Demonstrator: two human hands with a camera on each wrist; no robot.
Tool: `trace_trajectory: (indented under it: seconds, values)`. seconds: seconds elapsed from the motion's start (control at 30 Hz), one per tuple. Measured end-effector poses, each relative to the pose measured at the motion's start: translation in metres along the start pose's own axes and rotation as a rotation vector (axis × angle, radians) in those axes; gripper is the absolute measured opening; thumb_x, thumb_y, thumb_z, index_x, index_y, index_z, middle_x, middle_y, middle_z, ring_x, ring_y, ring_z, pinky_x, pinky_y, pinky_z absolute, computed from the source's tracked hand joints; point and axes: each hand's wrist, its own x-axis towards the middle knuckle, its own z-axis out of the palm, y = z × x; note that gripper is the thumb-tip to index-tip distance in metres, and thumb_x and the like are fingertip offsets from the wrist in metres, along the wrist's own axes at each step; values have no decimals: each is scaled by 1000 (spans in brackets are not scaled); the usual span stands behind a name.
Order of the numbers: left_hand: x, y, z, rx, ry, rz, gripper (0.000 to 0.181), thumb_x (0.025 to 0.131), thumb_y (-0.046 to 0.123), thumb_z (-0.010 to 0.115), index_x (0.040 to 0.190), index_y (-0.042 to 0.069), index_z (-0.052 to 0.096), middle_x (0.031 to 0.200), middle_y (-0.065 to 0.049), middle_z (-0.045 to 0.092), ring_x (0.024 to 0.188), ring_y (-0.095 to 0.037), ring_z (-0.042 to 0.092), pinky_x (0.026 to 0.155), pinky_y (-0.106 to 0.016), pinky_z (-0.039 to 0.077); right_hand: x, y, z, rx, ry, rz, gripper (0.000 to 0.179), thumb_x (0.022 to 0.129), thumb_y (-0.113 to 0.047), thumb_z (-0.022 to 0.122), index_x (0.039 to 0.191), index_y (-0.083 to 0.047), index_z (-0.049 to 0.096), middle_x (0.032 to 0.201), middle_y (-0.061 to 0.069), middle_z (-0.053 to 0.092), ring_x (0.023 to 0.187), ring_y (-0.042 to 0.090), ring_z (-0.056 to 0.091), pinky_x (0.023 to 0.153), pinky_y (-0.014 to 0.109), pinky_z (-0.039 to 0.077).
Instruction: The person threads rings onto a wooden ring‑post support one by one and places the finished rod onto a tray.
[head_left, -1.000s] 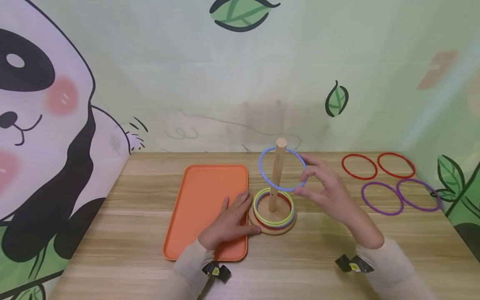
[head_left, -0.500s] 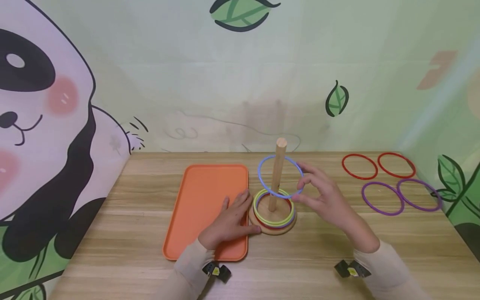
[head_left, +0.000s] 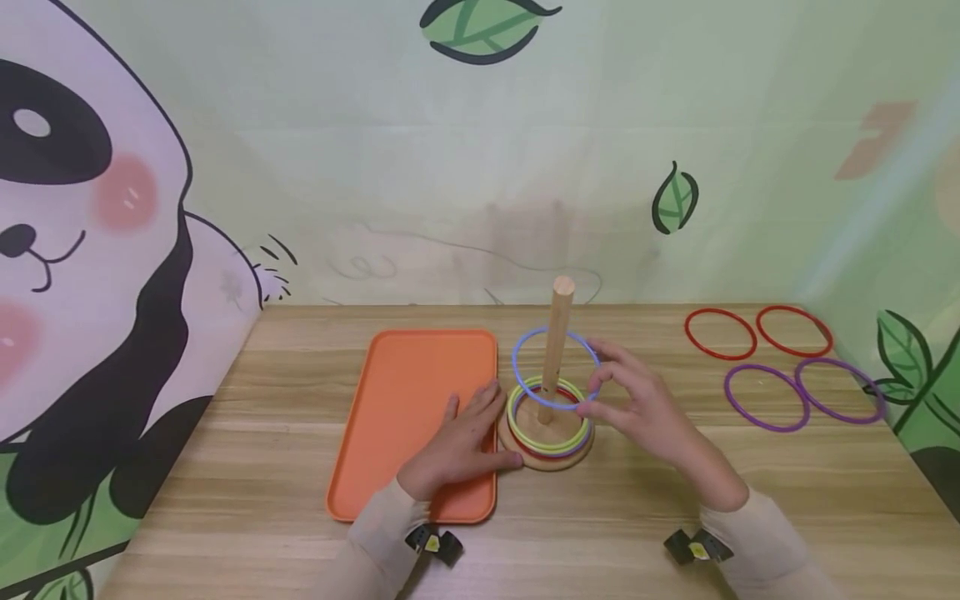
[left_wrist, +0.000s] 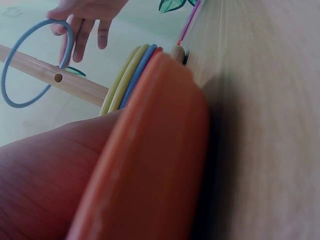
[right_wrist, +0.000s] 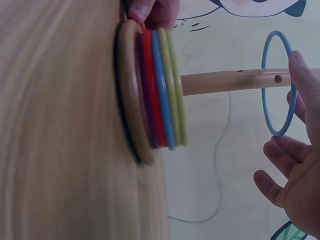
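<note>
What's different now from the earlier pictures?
The blue ring came lower around the wooden peg, and the right hand's grip moved down with it. Nothing was let go. The left hand, orange tray, loose red rings and purple rings stayed put.

Head view: the left hand hides part of the right edge of the orange tray and part of the wooden base. The post hides a short arc of the blue ring. 2 sleeves are cut off by the lower edge. Left wrist view: the post's top end is cut off; the near tray wall is blurred. Right wrist view: the right hand is cut off at the right edge.
</note>
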Motion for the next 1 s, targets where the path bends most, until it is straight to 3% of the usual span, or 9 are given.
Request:
trace_trajectory:
  seconds: [0.7, 1.0]
  values:
    - [1, -1, 2, 2, -1, 2, 103, 95, 56, 73, 168, 4, 22, 176, -14, 11, 163, -30, 10, 126, -63, -6, -9, 13, 8, 9, -50, 78, 34, 75, -6, 94, 86, -20, 64, 147, 22, 58, 134, 48, 56, 106, 65, 44]
    - [0, 0, 0, 1, -1, 2, 105, 95, 58, 73, 168, 5, 21, 176, -13, 10, 163, -30, 10, 126, -63, -6, -9, 19, 13, -16, -94, 52, 34, 73, -7, 95, 84, -18, 64, 142, 27, 60, 133, 50, 55, 107, 69, 43]
